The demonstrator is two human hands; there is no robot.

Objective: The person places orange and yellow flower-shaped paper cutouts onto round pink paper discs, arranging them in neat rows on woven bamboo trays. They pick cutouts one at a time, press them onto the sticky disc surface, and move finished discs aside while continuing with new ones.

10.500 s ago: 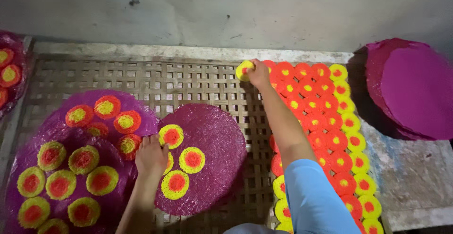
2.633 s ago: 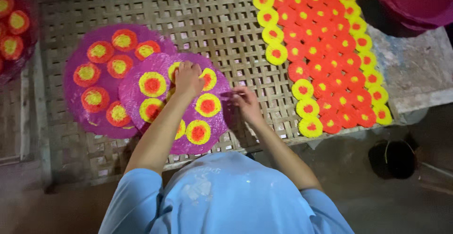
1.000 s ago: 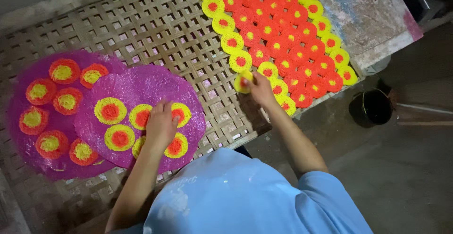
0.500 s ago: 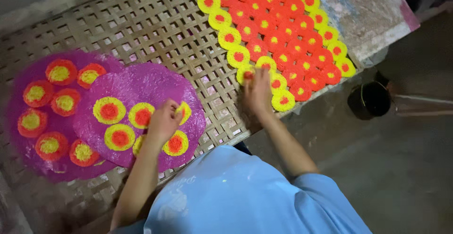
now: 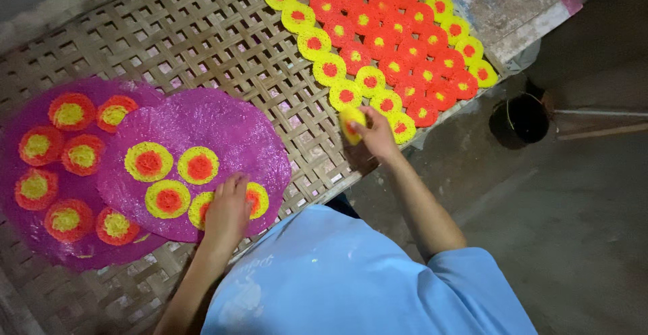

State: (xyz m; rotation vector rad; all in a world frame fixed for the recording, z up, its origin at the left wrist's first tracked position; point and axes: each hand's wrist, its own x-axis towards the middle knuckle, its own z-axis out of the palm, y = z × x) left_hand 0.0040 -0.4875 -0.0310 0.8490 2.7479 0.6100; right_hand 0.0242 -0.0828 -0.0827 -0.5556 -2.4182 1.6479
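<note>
Since half a second ago the right hand [image 5: 374, 134] has lifted from the rows and now pinches a small yellow disc with red centre [image 5: 352, 123] between fingers and thumb, at the centre of the frame, just below the sheet of red and yellow discs [image 5: 385, 38] in the upper middle. The left hand [image 5: 227, 210] lies flat with fingers together on the purple round mat [image 5: 202, 139], lower left of centre, probably to keep it from sliding on the woven lattice tray [image 5: 202, 38]. Mat and discs look grainy and lacy, like pressed threads; a second purple mat [image 5: 20, 112] lies partly under it at the left edge
</note>
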